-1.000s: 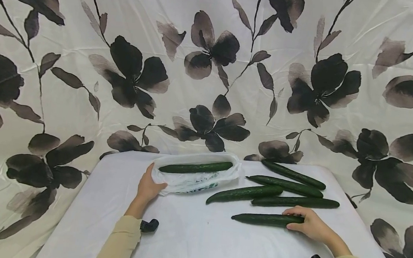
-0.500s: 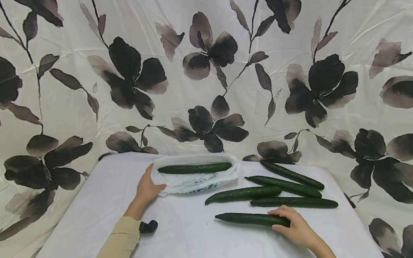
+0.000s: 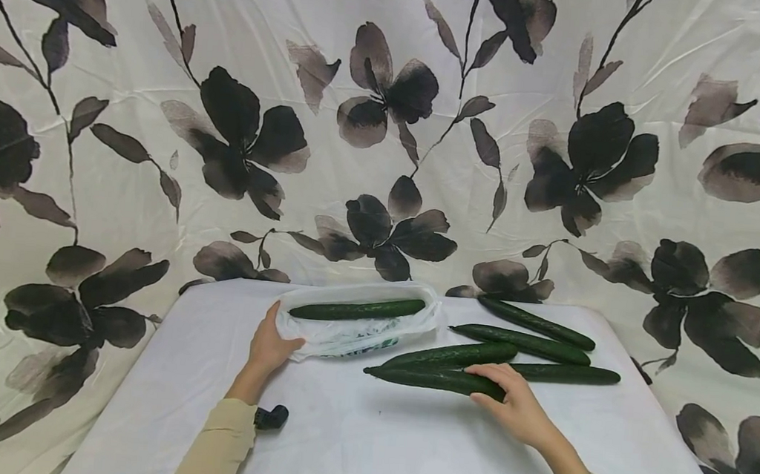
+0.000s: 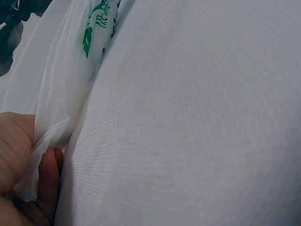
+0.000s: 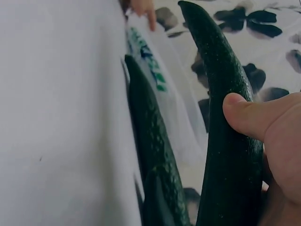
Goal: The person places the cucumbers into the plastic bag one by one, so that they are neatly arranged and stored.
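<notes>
We see the right hand (image 3: 519, 410) gripping a raised cucumber (image 3: 429, 379), the left hand (image 3: 271, 344) pinching a plastic bag (image 3: 328, 339)

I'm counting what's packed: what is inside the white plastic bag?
One long, dark-green cucumber shows inside the white, green-printed plastic bag; its near side hides anything lower down.

The right hand (image 3: 519, 406) partly hides its cucumber (image 3: 422, 378).

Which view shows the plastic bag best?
Head: it shows the plastic bag nearly whole, open, with the inside cucumber visible. Left wrist: just one section with green print, its edge pinched by the left hand. Right wrist: its printed side, partly hidden by a loose cucumber.
</notes>
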Tool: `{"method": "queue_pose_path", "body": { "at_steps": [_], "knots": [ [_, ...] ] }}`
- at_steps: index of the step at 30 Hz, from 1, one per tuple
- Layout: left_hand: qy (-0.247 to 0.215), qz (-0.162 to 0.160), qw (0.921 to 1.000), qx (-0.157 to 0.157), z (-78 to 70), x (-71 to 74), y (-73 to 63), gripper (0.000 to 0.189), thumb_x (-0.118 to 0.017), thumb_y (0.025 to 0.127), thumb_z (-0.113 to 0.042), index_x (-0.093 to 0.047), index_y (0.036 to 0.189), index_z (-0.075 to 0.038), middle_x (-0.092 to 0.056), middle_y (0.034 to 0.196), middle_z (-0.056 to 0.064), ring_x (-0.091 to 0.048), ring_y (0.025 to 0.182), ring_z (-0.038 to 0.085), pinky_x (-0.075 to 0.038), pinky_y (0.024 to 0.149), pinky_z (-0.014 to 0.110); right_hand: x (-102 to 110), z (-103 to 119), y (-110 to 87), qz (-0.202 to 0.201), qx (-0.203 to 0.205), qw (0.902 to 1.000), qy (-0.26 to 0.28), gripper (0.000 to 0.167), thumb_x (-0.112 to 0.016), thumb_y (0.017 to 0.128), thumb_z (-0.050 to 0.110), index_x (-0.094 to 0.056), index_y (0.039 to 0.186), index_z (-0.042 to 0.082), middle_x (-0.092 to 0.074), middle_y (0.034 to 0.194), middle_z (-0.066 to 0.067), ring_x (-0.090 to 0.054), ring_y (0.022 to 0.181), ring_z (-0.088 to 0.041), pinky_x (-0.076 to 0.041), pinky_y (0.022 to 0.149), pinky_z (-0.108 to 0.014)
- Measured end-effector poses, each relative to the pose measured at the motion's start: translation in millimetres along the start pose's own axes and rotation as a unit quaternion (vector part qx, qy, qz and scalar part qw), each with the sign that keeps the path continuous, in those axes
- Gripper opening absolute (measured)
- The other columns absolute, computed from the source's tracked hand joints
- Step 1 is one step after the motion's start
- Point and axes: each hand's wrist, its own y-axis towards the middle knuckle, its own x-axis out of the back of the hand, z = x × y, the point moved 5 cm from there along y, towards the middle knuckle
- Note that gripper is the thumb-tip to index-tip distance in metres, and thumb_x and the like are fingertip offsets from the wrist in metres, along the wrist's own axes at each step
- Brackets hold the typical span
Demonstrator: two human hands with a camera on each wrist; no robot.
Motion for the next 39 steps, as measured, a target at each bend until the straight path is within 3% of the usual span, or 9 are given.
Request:
{"method": "queue_pose_path", "body": {
  "at_steps": [5,9,11,17,26,33,39],
  "knots": [
    [0.001,0.001,1.0,-0.002,0.6,0.3,1.3,0.101,-0.08,0.076,-0.014,-0.016,0.154,-0.003,-0.033,0.147,0.029,-0.03,0.134,0.049,-0.022,0.108,0.062,-9,9,17.7,-0.016,0.031,0.9991,0.025,0.042,-0.076,0.083,0.007,-0.066,0.123,0.011,-0.064,0.122,0.005,-0.053,0.108,-0.015,-0.047,0.087,-0.037],
    [0.001,0.002,1.0,-0.001,2.1,0.0,1.1,0.101,-0.08,0.076,-0.014,-0.016,0.154,-0.003,-0.034,0.147,0.029,-0.031,0.134,0.049,-0.023,0.108,0.062,-16,14,29.6,-0.029,0.043,0.998,0.035,0.043,-0.076,0.081,0.003,-0.068,0.122,0.014,-0.065,0.119,0.006,-0.054,0.107,-0.015,-0.047,0.088,-0.036],
    [0.0,0.001,1.0,-0.002,2.1,0.5,1.8,0.101,-0.08,0.076,-0.014,-0.016,0.154,-0.003,-0.034,0.147,0.029,-0.031,0.133,0.049,-0.023,0.107,0.062,-15,27,36.4,-0.029,0.047,0.9976,0.042,0.042,-0.076,0.081,0.001,-0.068,0.12,0.012,-0.066,0.118,0.001,-0.055,0.108,-0.019,-0.046,0.09,-0.039],
    [0.004,-0.002,1.0,-0.001,0.6,0.9,1.5,0.101,-0.08,0.076,-0.014,-0.016,0.154,-0.003,-0.035,0.146,0.029,-0.032,0.133,0.049,-0.024,0.107,0.062,-28,27,53.3,-0.025,0.054,0.9963,0.062,0.04,-0.077,0.081,0.002,-0.069,0.118,0.011,-0.066,0.116,0.002,-0.056,0.112,-0.021,-0.041,0.097,-0.046],
    [-0.004,-0.007,0.9999,-0.008,1.3,-0.3,-0.5,0.1,-0.08,0.075,-0.012,-0.018,0.153,-0.002,-0.036,0.145,0.029,-0.033,0.132,0.049,-0.024,0.107,0.062,-47,32,78.8,-0.028,0.05,0.9955,0.076,0.04,-0.076,0.083,0.005,-0.07,0.119,0.022,-0.065,0.118,0.009,-0.053,0.106,-0.016,-0.044,0.088,-0.042],
    [-0.005,-0.006,0.9999,-0.01,2.0,-1.8,-0.4,0.1,-0.081,0.075,-0.013,-0.019,0.153,-0.002,-0.038,0.144,0.029,-0.035,0.131,0.049,-0.026,0.107,0.061,-58,43,99.2,-0.043,0.094,0.9919,0.074,0.04,-0.077,0.081,0.003,-0.07,0.118,0.016,-0.066,0.116,0.005,-0.055,0.103,-0.018,-0.043,0.086,-0.043],
    [-0.002,-0.019,0.9996,-0.022,0.6,0.8,-1.3,0.098,-0.081,0.074,-0.011,-0.022,0.151,-0.002,-0.041,0.141,0.03,-0.038,0.128,0.05,-0.029,0.104,0.063,-72,48,115.0,-0.023,0.082,0.9921,0.092,0.04,-0.074,0.084,0.001,-0.069,0.12,0.017,-0.063,0.119,0.007,-0.054,0.11,-0.018,-0.043,0.093,-0.046]
  ]
}}
